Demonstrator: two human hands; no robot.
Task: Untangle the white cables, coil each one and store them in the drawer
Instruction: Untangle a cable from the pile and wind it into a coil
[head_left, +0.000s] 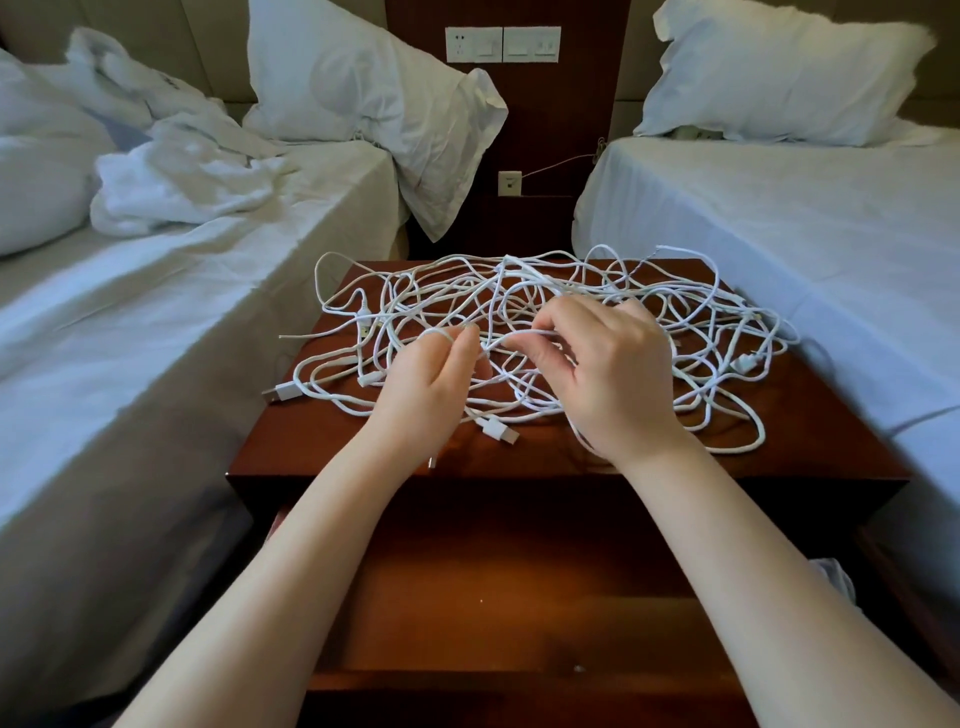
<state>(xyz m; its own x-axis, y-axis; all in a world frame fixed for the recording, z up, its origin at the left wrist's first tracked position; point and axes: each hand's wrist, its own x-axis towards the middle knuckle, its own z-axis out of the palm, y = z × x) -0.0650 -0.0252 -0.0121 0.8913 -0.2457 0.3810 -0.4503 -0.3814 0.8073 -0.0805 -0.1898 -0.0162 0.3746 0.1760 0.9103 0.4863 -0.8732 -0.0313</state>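
Over the nightstand, both hands pinch white cables.

One wide-angle camera, worn on the person's head, looks forward and steeply down across the nightstand from just past its near edge. It sits close: both bare forearms enter from the bottom of the frame, and the left hand and right hand meet near the picture's middle, over the white cables spread on the top. What seems to be the pulled-out drawer fills the dim lower centre, right beneath the lens. The view faces the wall socket plate at top centre, beyond the far edge, with the left bed and right bed flanking it, their sides bowed by the lens.
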